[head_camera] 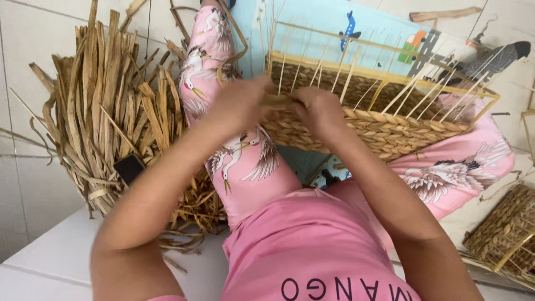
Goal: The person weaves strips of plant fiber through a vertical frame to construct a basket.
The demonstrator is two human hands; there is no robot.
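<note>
A half-woven basket (390, 131) rests on my lap, its lower wall made of braided dried fibre and its upper part still a bare yellow frame (384, 75) with thin upright sticks. My left hand (242, 103) and my right hand (317, 111) meet at the basket's near left corner. Both pinch a strand of dried fibre (278, 101) against the weave. The fingertips are blurred and partly hidden behind the hands.
A big pile of dried fibre strips (111, 122) lies on the white floor at my left, with a dark phone (129, 168) on it. Another woven basket (504, 234) sits at the lower right. A pale blue printed mat (334, 22) lies beyond the basket.
</note>
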